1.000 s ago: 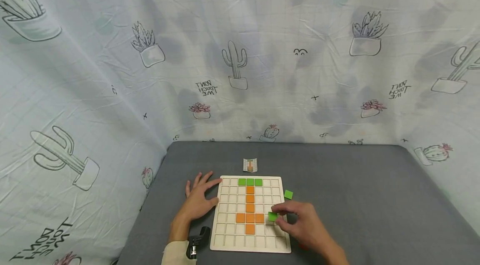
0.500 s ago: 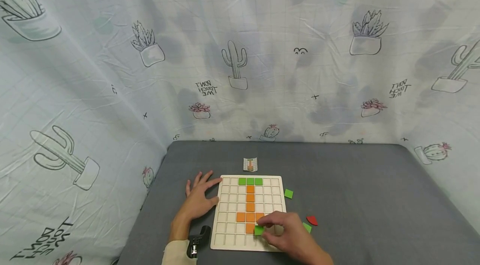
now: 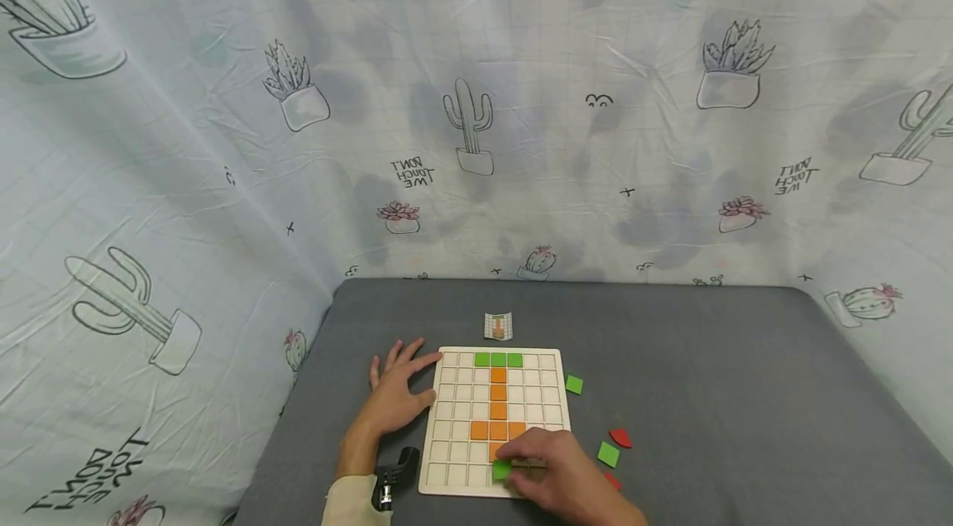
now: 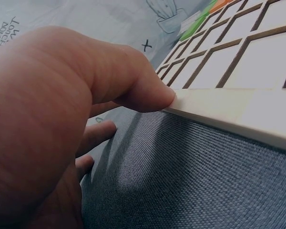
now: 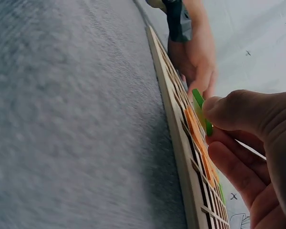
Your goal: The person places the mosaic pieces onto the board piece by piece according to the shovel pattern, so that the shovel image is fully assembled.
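A pale wooden grid board (image 3: pixel 447 476) lies on the grey table. Orange square tiles (image 3: pixel 498 394) form a cross in its cells, and three green tiles (image 3: pixel 499 360) fill the middle of the top row. My right hand (image 3: pixel 558 468) pinches a green square tile (image 3: pixel 501 470) between thumb and fingers, low over the bottom row, just below the lowest orange tile. In the right wrist view that tile (image 5: pixel 201 112) stands tilted above the board. My left hand (image 3: pixel 402 398) rests with spread, straight fingers, thumb and index finger touching the board's left edge; its thumb (image 4: pixel 148 90) presses the rim.
A small pattern card (image 3: pixel 498 326) lies behind the board. To the right are a loose green tile (image 3: pixel 574 384), another green tile (image 3: pixel 608 454) and a red curved-edge piece (image 3: pixel 620 437). More red (image 3: pixel 613 481) shows beside the right hand. A cactus-print cloth (image 3: pixel 551 137) hangs behind the table.
My right hand has carried the green tile leftward and toward me, from the board's right side to its bottom row, uncovering red and green pieces. The left hand has stayed in place.
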The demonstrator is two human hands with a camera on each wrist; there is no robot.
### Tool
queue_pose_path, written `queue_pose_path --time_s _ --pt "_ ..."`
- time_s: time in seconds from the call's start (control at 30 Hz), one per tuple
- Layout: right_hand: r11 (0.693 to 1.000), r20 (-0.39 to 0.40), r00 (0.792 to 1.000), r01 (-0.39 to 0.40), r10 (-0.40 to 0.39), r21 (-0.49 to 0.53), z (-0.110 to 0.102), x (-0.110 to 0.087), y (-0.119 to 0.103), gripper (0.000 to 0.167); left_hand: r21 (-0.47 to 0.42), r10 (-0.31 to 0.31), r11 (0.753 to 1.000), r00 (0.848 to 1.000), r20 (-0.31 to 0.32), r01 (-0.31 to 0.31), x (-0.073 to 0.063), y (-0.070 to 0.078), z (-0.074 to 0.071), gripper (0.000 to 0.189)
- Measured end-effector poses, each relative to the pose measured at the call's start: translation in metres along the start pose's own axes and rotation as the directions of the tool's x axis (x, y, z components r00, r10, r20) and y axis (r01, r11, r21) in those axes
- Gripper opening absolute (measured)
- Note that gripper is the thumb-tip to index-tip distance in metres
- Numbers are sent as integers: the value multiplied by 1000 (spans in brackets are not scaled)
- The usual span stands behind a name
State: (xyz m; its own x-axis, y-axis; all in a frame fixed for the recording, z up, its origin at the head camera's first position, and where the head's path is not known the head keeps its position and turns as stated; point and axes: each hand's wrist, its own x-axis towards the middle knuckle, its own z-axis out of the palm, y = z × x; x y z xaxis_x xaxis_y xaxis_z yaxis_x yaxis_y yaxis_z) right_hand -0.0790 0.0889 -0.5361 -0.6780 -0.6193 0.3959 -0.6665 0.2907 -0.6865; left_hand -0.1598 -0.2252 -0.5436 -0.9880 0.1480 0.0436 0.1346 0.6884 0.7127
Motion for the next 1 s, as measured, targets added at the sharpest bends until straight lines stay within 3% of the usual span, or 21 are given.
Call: queue_pose_path --time_s 0.13,0.37,0.53,1.0 --pt "1000 27 1000 6 -5 -18 3 0 0 30 1 -8 1000 1000 4 8 0 0 0 62" --pt "994 127 986 -108 110 -24 1 2 -6 28 -8 6 1000 1000 2 -6 -1 0 0 62" --pt "996 143 987 -71 78 -55 2 4 -8 29 -16 16 1000 1000 4 -16 -1 0 -1 62" --pt "983 184 967 -166 177 -75 3 9 -13 30 -8 16 1000 1000 1 -16 1 -2 1 60"
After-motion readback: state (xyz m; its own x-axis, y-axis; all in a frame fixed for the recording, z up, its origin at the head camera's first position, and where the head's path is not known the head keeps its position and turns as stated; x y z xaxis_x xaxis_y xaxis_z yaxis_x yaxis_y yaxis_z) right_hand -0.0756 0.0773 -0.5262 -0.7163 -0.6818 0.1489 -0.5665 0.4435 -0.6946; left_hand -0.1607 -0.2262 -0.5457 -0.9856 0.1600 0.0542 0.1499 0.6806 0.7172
